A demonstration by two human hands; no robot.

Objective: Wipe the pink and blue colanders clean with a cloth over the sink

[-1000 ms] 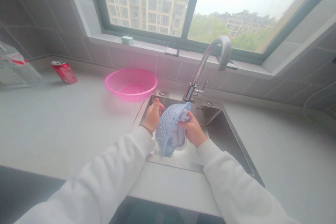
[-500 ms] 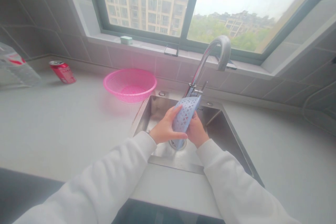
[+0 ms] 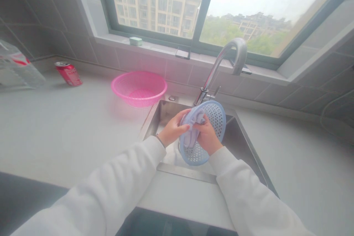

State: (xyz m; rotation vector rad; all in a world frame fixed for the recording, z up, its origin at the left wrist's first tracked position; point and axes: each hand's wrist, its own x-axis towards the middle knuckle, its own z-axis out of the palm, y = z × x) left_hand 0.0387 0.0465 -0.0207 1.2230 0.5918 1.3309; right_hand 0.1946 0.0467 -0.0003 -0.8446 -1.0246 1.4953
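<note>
A light blue plastic basket with a pattern of small holes is held tilted over the sink, its open side turned partly towards me. My left hand is closed on the basket's left rim, thumb in front and fingers behind. Inside the basket, my right hand grips a pale lilac cloth and presses it near the left rim. Part of the cloth is hidden by my right fingers. Behind the basket rises a chrome faucet; no water runs from it.
A pink basket stands left of the sink on the white counter. Farther left are a red can and a clear plastic bottle. A pale green block rests on the windowsill.
The blue basket has turned from nearly edge-on, showing its outer side, to showing its inside. My right hand has come round to the inside, and the cloth is now visible.
</note>
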